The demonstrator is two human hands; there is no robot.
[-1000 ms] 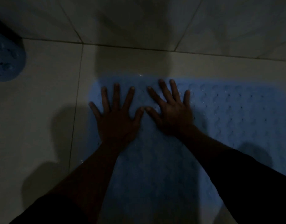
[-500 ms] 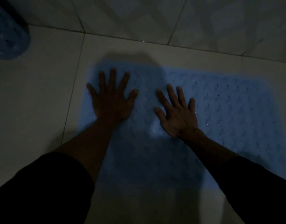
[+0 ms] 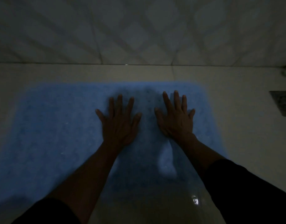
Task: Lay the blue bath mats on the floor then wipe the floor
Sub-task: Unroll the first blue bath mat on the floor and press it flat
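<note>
Pretty dim in here, but we've got the blue bath mat [image 3: 58,130] lying flat on the pale tiled floor [image 3: 245,143], its far edge running just short of the wall [image 3: 139,29] and parallel to it. We've got both palms down on its right half: left hand [image 3: 118,125] near the middle of the mat, right hand [image 3: 176,118] just beside it, closer to the mat's right edge, the two apart with a strip of mat between them. Fingers on both are spread wide and flat, not gripping anything, just pressing on the mat. Dark sleeves [image 3: 245,188] cover the forearms partway. Off to the right there's a dark square floor drain [image 3: 282,103], well clear of the mat. The mat's texture is too blurry for us to make out.
</note>
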